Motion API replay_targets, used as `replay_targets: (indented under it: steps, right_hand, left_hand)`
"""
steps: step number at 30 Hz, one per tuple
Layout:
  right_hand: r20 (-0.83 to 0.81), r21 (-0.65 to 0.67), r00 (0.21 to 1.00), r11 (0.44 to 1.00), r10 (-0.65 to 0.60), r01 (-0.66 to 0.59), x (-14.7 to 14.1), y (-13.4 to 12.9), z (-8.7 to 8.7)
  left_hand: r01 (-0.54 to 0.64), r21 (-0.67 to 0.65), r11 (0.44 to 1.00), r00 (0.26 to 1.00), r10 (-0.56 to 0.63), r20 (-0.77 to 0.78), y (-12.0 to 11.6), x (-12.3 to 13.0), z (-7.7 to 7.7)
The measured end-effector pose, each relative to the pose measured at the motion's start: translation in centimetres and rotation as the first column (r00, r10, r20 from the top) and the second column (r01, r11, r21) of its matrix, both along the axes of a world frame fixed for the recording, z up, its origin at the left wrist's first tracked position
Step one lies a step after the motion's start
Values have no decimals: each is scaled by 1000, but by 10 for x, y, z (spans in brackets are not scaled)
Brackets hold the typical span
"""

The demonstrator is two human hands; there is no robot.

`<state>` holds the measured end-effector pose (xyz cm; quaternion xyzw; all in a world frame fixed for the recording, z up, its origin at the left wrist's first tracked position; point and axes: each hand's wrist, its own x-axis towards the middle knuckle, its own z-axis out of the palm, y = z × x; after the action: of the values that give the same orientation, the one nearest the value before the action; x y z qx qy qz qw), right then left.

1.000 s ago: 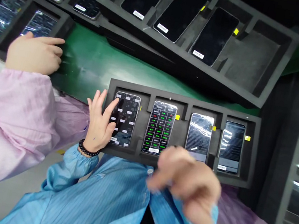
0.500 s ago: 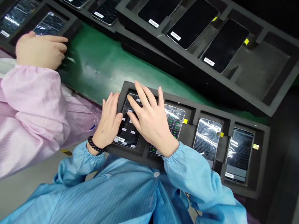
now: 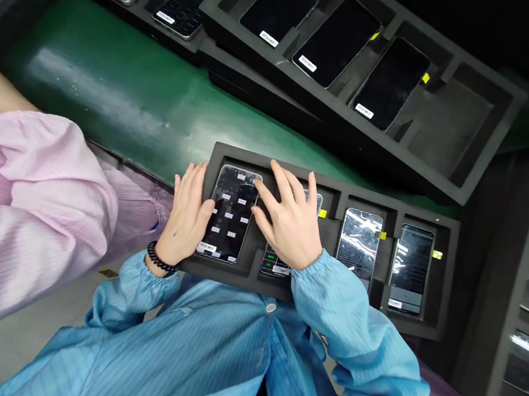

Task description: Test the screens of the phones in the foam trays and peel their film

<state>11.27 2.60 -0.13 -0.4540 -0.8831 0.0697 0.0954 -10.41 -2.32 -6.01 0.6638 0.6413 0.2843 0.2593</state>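
Observation:
A black foam tray [image 3: 439, 281] lies in front of my body with several smartphones in its slots. My left hand [image 3: 186, 215] rests against the tray's left end, fingers stretched out, the thumb over the edge of the leftmost smartphone [image 3: 227, 225]. That phone's dark screen shows scattered light rectangles. Spread open, my right hand [image 3: 292, 216] hovers over the second smartphone [image 3: 275, 264] and hides most of it. Its index fingertip is at the leftmost phone's upper right corner; whether it touches cannot be made out. Two more smartphones, a glossy one [image 3: 359, 244] and another [image 3: 412, 263], lie to the right.
A larger foam tray [image 3: 495, 138] with dark phones sits behind on the green work surface [image 3: 124, 93]. More phone trays stand far left and at the right edge [image 3: 514, 300]. At left is a co-worker's pink sleeve [image 3: 54, 183].
My right hand has moved right, off the leftmost phone's face, uncovering its screen. My left hand stays at the tray's end. The co-worker's hand and a tray at left have shifted left.

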Motion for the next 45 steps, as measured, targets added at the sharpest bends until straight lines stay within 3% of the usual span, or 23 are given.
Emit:
replay_targets:
  steps: [7, 13, 20, 26, 31, 45]
  right_hand:
    - [-26, -19, 990, 990, 142, -143, -3, -15, 2]
    - [-48, -55, 973, 972, 226, -228, -23, -7, 0]
    - [7, -3, 997, 997, 73, -73, -25, 10, -1]
    - [-75, 17, 991, 994, 112, -111, -7, -22, 9]
    - [-68, -5, 992, 995, 104, -105, 3, -44, 2]
    - [-83, -81, 955, 953, 285, -291, -36, -32, -5]
  left_hand:
    - [-1, -9, 1000, 1000, 1, -1, 0, 0, 0]
    - [-9, -8, 1000, 1000, 9, 10, 1, -1, -1]
    - [-6, -21, 1000, 1000, 6, 26, 1, -1, 0]
    - [15, -21, 1000, 995, -13, 100, -1, -6, -2]
    - [35, -18, 999, 990, -32, 140, -4, -11, -2]
    - [20, -25, 999, 986, -15, 168, -1, -12, -7]
